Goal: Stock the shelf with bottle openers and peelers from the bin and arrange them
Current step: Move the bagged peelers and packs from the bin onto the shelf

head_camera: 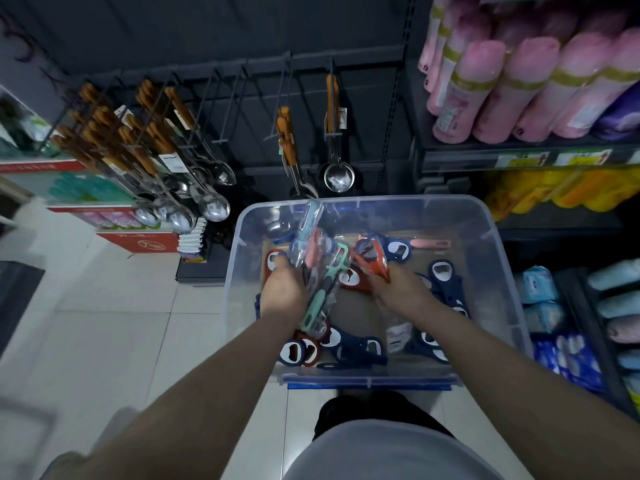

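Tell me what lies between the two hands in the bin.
Head view: the packaged peelers gripped by the left hand, then red bottle openers, one held by the right hand.

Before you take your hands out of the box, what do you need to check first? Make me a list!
1. Does the left hand grip the peelers? Ok.
2. Does the right hand grip the red bottle openers? Ok.
3. Are there empty hooks on the rack? Ok.
4. Is the bunch lined up neatly? Not ok, it fans out.
5. Do the packets have hanging holes? Cannot tell.
6. Is the bin emptied? Not ok, blue bottle openers lie inside.
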The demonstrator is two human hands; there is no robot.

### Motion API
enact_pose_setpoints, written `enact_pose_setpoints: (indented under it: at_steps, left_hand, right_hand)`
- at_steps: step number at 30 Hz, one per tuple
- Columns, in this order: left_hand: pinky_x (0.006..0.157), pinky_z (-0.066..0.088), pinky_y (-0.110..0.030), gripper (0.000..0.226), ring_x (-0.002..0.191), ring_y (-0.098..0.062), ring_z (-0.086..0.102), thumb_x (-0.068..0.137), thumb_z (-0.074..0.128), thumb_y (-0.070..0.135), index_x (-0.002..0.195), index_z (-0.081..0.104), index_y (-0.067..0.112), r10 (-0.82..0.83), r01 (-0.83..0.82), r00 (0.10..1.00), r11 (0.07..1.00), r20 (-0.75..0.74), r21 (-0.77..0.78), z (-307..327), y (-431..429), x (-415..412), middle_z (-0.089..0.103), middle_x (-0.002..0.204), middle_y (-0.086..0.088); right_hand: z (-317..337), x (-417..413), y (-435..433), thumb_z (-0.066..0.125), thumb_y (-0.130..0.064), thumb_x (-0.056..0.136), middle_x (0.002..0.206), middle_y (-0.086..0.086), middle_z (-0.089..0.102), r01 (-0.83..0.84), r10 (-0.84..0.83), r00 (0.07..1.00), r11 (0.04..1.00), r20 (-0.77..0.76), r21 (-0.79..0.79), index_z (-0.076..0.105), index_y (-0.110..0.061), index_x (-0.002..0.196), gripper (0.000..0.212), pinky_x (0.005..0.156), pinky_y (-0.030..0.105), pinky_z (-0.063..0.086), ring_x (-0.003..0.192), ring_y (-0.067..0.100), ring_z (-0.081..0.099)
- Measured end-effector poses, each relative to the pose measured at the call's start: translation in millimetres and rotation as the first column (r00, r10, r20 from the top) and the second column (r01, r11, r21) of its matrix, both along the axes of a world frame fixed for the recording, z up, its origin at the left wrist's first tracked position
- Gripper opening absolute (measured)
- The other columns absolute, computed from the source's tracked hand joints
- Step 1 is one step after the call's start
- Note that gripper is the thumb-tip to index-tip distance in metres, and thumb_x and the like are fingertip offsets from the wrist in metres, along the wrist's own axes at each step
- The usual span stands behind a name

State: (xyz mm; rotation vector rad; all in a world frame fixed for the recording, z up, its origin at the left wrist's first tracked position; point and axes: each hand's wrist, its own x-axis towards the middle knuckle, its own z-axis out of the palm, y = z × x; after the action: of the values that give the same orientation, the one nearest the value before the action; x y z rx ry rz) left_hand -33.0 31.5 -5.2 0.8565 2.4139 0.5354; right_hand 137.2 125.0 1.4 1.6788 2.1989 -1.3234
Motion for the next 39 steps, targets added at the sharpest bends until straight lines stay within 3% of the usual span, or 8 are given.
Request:
enact_pose_setpoints:
  at_steps: [3, 9, 16, 20, 25, 30, 35, 39]
  left_hand:
    - [0.077, 0.045, -0.037, 0.04, 0.092, -0.032, 0.059, 0.095, 0.055, 0.033, 0.118, 0.041, 0.004, -0.019, 0.026, 0.994, 0.997, 0.104, -0.075, -6.8, -1.2, -0.2, 0.059, 0.098, -0.011]
    - [0.068, 0.042, -0.031, 0.048, 0.096, -0.032, 0.063, 0.09, 0.061, 0.027, 0.126, 0.039, 0.005, -0.005, 0.02, 0.996, 0.986, 0.091, -0.163, -11.9, -6.9, -7.6, 0.064, 0.107, -0.01]
    - [0.091, 0.049, -0.035, 0.035, 0.099, -0.021, 0.06, 0.089, 0.061, 0.021, 0.118, 0.048, 0.007, -0.026, 0.05, 0.944, 0.997, 0.329, -0.063, -7.4, -11.1, -22.0, 0.06, 0.104, 0.002]
    - [0.08, 0.057, -0.047, 0.04, 0.085, -0.023, 0.069, 0.073, 0.068, 0.029, 0.107, 0.06, 0.011, -0.022, 0.002, 0.886, 0.999, 0.463, 0.043, -17.4, -11.1, -30.9, 0.071, 0.09, -0.006]
    - [0.056, 0.044, -0.027, 0.03, 0.071, -0.016, 0.06, 0.084, 0.063, 0.017, 0.105, 0.042, 0.016, -0.079, 0.05, 0.951, 0.994, 0.299, 0.102, 8.6, -5.5, -27.8, 0.057, 0.078, 0.004]
    - [0.074, 0.056, -0.037, 0.033, 0.085, -0.021, 0.065, 0.083, 0.065, 0.019, 0.112, 0.049, 0.018, -0.323, 0.258, 0.883, 0.94, 0.339, 0.224, 24.3, 6.9, 8.9, 0.067, 0.091, -0.002]
    - [0.063, 0.043, -0.031, 0.022, 0.087, -0.024, 0.065, 0.087, 0.052, 0.025, 0.107, 0.054, 0.017, -0.549, 0.49, 0.828, 0.807, 0.113, 0.331, 51.1, 49.8, 59.4, 0.065, 0.092, -0.001]
    - [0.076, 0.05, -0.037, 0.036, 0.096, -0.026, 0.061, 0.088, 0.054, 0.018, 0.123, 0.046, 0.016, -0.711, 0.65, 0.697, 0.682, 0.096, 0.335, 85.1, 71.8, 125.6, 0.063, 0.108, -0.006]
  right_hand:
    - [5.5, -19.7, -10.1, 0.041, -0.056, 0.095, 0.079, 0.004, 0.065, 0.022, -0.046, 0.992, 0.981, -0.121, -0.193, 0.065, -0.017, 0.095, 0.046, 0.07, 0.031, 0.048, 0.069, 0.017, 0.058]
    - [-11.5, -56.9, -28.6, 0.05, -0.045, 0.096, 0.115, -0.002, 0.064, 0.221, -0.373, 0.888, 0.859, -0.268, -0.461, 0.062, -0.022, 0.12, 0.036, 0.099, 0.034, 0.045, 0.106, 0.022, 0.059]
    - [-20.1, -93.2, -44.3, 0.054, -0.036, 0.095, 0.108, 0.009, 0.069, 0.254, -0.503, 0.817, 0.753, -0.281, -0.607, 0.062, -0.018, 0.113, 0.027, 0.084, 0.04, 0.055, 0.095, 0.024, 0.067]
    - [-13.1, -86.8, -38.9, 0.056, -0.02, 0.096, 0.078, 0.008, 0.068, 0.285, -0.544, 0.79, 0.735, -0.283, -0.616, 0.065, -0.014, 0.093, 0.011, 0.065, 0.032, 0.054, 0.069, 0.02, 0.065]
    - [10.1, -47.9, -19.6, 0.052, -0.022, 0.098, 0.084, 0.01, 0.068, 0.427, -0.495, 0.829, 0.861, -0.262, -0.275, 0.065, -0.01, 0.092, 0.019, 0.069, 0.035, 0.052, 0.078, 0.025, 0.064]
    - [34.0, -12.1, -14.5, 0.049, -0.017, 0.097, 0.078, 0.017, 0.063, 0.41, -0.392, 0.878, 0.912, -0.276, 0.01, 0.061, 0.003, 0.09, 0.024, 0.078, 0.05, 0.054, 0.075, 0.031, 0.061]
    - [68.4, 36.7, -24.7, 0.05, -0.01, 0.093, 0.063, 0.012, 0.05, 0.504, -0.401, 0.851, 0.806, -0.339, 0.311, 0.049, -0.004, 0.066, 0.027, 0.055, 0.033, 0.035, 0.057, 0.021, 0.047]
    - [93.8, 113.5, -43.1, 0.052, -0.013, 0.092, 0.068, 0.012, 0.054, 0.644, -0.549, 0.764, 0.679, -0.338, 0.353, 0.05, -0.008, 0.072, 0.021, 0.053, 0.027, 0.033, 0.057, 0.017, 0.045]
